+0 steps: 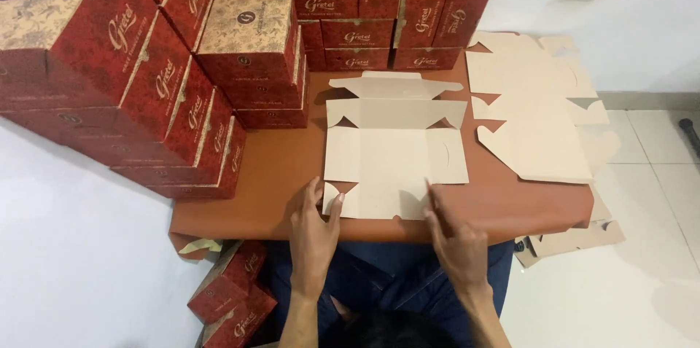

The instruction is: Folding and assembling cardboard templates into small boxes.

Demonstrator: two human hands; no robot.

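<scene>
A flat, unfolded beige cardboard box blank (pixel 386 151) lies plain side up on the brown table (pixel 270 188). My left hand (pixel 315 228) rests at the blank's near left corner, thumb and fingers pinching the small corner flap. My right hand (pixel 453 240) lies at the near right edge, fingers stretched along the fold line of the near flap. Neither hand lifts the blank off the table.
A stack of further flat blanks (pixel 536 107) sits at the table's right end, with more (pixel 576 239) on the floor below. Finished red patterned boxes (pixel 146 64) are piled high at left and along the back (pixel 379 5). Two red boxes (pixel 233 290) lie by my left leg.
</scene>
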